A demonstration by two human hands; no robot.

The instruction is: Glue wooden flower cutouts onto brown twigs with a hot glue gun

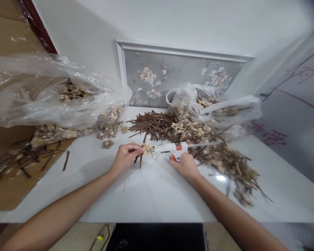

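Observation:
My left hand (pixel 128 156) pinches a pale flower piece (pixel 147 149) together with thin brown sticks (pixel 140 161) that point down below the fingers. My right hand (pixel 185 164) is wrapped round the handle of a white glue gun (pixel 170 149) with an orange trigger. Its nozzle points left and meets the flower piece; whether they touch is too small to tell. A clear glue stick (pixel 205 144) juts from the rear of the gun.
Behind the hands lies a heap of brown sticks (pixel 154 124). Flower pieces on stems (pixel 225 157) spread to the right, below a plastic bag (pixel 188 96). At left are a big clear bag (pixel 42 104), cardboard (pixel 13 195) and a loose stick (pixel 66 160).

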